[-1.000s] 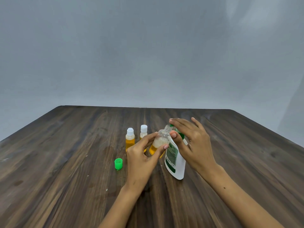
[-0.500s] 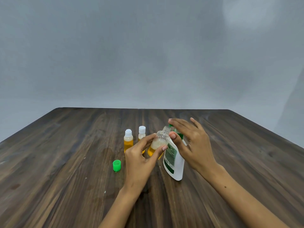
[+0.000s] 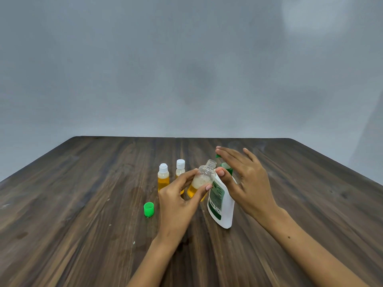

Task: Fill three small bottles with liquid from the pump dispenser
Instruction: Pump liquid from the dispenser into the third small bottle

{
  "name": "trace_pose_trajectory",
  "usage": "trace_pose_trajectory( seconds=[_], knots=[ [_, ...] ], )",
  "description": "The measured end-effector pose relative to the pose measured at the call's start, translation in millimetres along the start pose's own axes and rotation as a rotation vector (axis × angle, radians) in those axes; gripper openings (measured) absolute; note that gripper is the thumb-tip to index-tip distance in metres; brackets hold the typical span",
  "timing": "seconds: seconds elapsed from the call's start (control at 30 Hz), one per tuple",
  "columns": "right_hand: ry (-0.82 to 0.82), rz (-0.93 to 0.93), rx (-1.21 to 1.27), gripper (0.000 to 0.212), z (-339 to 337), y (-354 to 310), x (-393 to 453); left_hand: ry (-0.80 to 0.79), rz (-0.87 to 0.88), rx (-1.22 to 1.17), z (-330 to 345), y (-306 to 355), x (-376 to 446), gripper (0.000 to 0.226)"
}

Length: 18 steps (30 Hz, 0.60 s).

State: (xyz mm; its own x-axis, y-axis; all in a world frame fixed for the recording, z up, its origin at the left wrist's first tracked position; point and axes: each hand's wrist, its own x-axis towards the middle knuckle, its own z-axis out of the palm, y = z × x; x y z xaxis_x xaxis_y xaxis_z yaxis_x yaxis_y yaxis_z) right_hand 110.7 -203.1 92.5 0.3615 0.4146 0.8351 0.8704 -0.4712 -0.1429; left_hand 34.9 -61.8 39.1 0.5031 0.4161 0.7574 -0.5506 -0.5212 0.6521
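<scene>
My left hand [image 3: 178, 200] grips a small clear bottle [image 3: 202, 181], uncapped and tilted, with yellow liquid and foam in its lower half. Its mouth points at the green pump head [image 3: 226, 167] of a white dispenser bottle [image 3: 222, 206] that stands just right of it. My right hand [image 3: 246, 179] lies over the pump head with straight fingers, the thumb by the small bottle's neck. Two capped small bottles [image 3: 163, 179] [image 3: 179, 168] with yellow liquid stand behind my left hand. A green cap [image 3: 149, 209] lies on the table to the left.
All of it sits on a dark wooden table [image 3: 83, 204] whose far edge meets a plain grey wall. Nothing else stands on the wood around the bottles.
My right hand has lifted a little, and the fingers have spread above the pump head. The small bottle stays tilted in my left hand at nearly the same place.
</scene>
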Motion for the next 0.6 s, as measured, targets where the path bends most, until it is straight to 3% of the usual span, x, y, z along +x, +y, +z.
trace_pose_trajectory(
  seconds=[0.6],
  knots=[
    [-0.043, -0.026, -0.031, 0.072, -4.1, -2.7, 4.6, 0.004, -0.010, -0.002, -0.7, 0.4, -0.1, 0.038]
  ],
)
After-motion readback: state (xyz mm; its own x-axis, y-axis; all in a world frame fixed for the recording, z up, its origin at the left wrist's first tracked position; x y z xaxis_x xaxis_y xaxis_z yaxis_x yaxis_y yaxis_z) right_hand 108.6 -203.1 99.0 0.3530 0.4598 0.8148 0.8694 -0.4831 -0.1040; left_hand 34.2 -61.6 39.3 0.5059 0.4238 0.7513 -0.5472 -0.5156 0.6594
